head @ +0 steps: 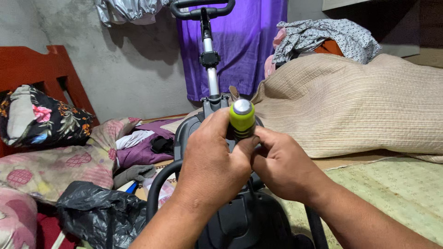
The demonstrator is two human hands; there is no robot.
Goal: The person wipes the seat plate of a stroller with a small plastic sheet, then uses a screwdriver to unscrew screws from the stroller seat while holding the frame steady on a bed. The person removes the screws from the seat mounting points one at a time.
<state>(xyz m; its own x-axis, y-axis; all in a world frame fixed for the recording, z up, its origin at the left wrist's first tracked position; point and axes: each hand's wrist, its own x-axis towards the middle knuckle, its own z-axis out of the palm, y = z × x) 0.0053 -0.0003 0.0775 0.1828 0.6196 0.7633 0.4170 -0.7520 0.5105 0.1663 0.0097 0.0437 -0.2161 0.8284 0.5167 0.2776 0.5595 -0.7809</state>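
Note:
My left hand [210, 159] is wrapped around a screwdriver with a lime-green and black handle [242, 121] and a silver cap on its end, held upright in the middle of the head view. My right hand [281, 163] presses against the lower part of the handle from the right, fingers curled onto it. The shaft and tip are hidden behind my hands. Under the hands is the black plastic body of a child's stroller or tricycle [240, 221], with a silver push-bar post [211, 74] rising to a black handlebar [201, 8].
A black plastic bag [99, 210] lies at lower left beside floral pillows [41, 117] and a red wooden headboard [27, 64]. A beige ribbed blanket [355, 103] heaps on the bed at right, over a green mat [397, 193]. A purple cloth [244, 41] hangs behind.

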